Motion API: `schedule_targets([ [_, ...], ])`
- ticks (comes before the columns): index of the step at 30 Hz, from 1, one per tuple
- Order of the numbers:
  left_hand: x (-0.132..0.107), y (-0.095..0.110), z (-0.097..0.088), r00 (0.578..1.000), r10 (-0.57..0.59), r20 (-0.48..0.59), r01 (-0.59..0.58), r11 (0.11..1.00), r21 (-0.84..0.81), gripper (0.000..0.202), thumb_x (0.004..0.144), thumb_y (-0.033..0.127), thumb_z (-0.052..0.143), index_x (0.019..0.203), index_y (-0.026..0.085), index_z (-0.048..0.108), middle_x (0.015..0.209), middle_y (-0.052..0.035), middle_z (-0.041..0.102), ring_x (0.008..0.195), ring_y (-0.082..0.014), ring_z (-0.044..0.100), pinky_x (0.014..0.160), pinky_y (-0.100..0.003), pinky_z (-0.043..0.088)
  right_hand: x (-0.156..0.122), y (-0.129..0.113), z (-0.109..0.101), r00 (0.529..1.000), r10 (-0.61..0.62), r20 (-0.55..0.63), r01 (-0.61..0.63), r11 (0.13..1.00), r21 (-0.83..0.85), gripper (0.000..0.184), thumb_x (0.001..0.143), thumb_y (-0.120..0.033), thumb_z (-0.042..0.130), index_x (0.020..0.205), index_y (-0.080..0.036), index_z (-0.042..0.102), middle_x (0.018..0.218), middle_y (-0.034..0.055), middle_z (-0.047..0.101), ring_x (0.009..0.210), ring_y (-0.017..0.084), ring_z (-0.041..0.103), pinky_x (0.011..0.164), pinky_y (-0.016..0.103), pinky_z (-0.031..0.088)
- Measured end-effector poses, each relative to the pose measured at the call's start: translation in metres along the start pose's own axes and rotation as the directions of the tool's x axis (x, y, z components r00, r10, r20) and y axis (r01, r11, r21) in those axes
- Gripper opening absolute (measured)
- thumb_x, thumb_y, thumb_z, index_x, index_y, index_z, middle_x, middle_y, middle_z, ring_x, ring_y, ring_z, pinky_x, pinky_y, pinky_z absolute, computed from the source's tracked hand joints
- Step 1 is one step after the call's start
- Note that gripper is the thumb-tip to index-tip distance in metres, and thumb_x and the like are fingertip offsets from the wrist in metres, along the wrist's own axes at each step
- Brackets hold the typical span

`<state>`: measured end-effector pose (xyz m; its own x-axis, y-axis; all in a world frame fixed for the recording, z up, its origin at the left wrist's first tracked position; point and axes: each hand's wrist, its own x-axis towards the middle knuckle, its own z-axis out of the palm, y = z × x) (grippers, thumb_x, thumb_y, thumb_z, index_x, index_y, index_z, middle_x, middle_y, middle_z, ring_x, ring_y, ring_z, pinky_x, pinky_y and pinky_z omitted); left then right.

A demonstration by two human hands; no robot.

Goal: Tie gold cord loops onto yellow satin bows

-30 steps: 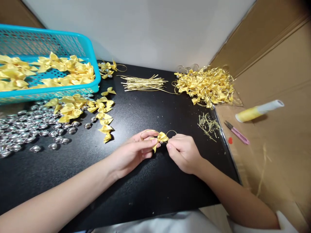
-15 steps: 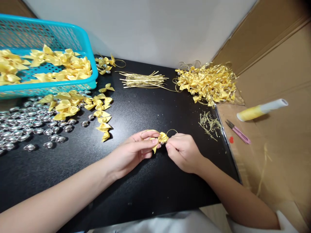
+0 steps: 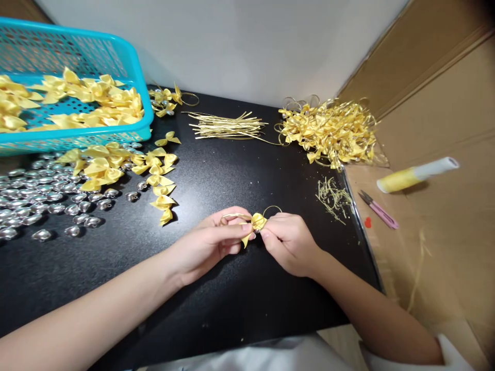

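I see left hand [image 3: 211,242] grip pinched on bow [image 3: 255,224], right hand [image 3: 290,245] grip pinched on same bow, just above tabletop [image 3: 232,170] centre; loose bows [image 3: 100,167], beads [image 3: 34,206] lie far left

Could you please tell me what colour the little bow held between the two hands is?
Yellow; the bow shows best in the head view.

The bow [image 3: 255,222] is satin yellow. The tabletop [image 3: 232,175] is black with a fine pale speckle. The basket [image 3: 77,138] is turquoise, its walls a grid of small holes. The beads [image 3: 34,198] are shiny silver, the strips [image 3: 228,126] pale gold, the snips [image 3: 381,212] pink, the tube [image 3: 415,175] yellow and white, the cardboard [image 3: 444,103] brown.
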<state>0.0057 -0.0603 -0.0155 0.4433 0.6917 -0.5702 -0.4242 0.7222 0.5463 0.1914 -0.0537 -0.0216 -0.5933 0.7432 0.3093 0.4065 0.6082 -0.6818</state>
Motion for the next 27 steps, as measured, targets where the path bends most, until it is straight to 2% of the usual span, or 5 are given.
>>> schedule_targets([
  [4, 0.0, 0.0, -0.001, 0.999, 0.001, 0.04, 0.0, 0.999, -0.043, 0.029, 0.058, 0.022, 0.09, 0.069, 0.014, 0.064, 0.061, 0.0022, 0.062, 0.054, -0.0047, 0.05, 0.046, -0.012, 0.037, 0.0, 0.003, 0.001, 0.999, -0.036, -0.025, 0.037, 0.998, 0.05, 0.035, 0.09, -0.014, 0.039, 0.057, -0.02, 0.029, 0.051, -0.0061, 0.032, 0.048, 0.008, 0.031, 0.055, 0.024, 0.031],
  [10, 0.0, 0.0, -0.002, 0.996, -0.014, 0.087, 0.014, 1.0, 0.003, 0.026, 0.062, 0.022, 0.087, 0.066, 0.013, 0.063, 0.062, 0.0008, 0.063, 0.054, -0.0049, 0.049, 0.047, -0.013, 0.034, 0.002, 0.007, -0.004, 0.991, -0.128, 0.049, 0.13, 0.991, -0.029, 0.031, 0.089, -0.014, 0.038, 0.059, -0.02, 0.036, 0.051, -0.0045, 0.04, 0.05, 0.01, 0.034, 0.057, 0.026, 0.03],
  [18, 0.0, 0.002, -0.003, 0.995, -0.016, 0.099, 0.015, 1.0, 0.011, 0.025, 0.063, 0.023, 0.087, 0.065, 0.014, 0.063, 0.06, 0.0007, 0.061, 0.053, -0.005, 0.046, 0.047, -0.014, 0.032, 0.003, 0.005, -0.011, 0.987, -0.132, 0.088, 0.131, 0.991, 0.008, 0.032, 0.088, -0.013, 0.038, 0.058, -0.021, 0.029, 0.051, -0.0053, 0.035, 0.049, 0.009, 0.03, 0.056, 0.026, 0.028],
  [23, 0.0, 0.002, -0.002, 0.994, -0.035, 0.1, 0.031, 0.999, 0.042, 0.025, 0.061, 0.025, 0.088, 0.064, 0.014, 0.066, 0.06, 0.0003, 0.061, 0.053, -0.0055, 0.046, 0.047, -0.014, 0.031, 0.003, 0.006, -0.011, 0.988, -0.115, 0.107, 0.114, 0.993, 0.012, 0.031, 0.088, -0.014, 0.039, 0.059, -0.021, 0.03, 0.052, -0.0047, 0.037, 0.051, 0.009, 0.03, 0.057, 0.026, 0.028],
  [27, -0.001, 0.002, -0.002, 0.996, -0.049, 0.077, 0.044, 0.996, 0.073, 0.024, 0.059, 0.026, 0.088, 0.069, 0.015, 0.07, 0.06, 0.0003, 0.061, 0.054, -0.0059, 0.046, 0.047, -0.015, 0.031, 0.003, 0.005, -0.012, 0.986, -0.122, 0.117, 0.12, 0.993, 0.022, 0.032, 0.087, -0.014, 0.039, 0.058, -0.021, 0.028, 0.052, -0.005, 0.036, 0.051, 0.009, 0.029, 0.057, 0.026, 0.028],
])
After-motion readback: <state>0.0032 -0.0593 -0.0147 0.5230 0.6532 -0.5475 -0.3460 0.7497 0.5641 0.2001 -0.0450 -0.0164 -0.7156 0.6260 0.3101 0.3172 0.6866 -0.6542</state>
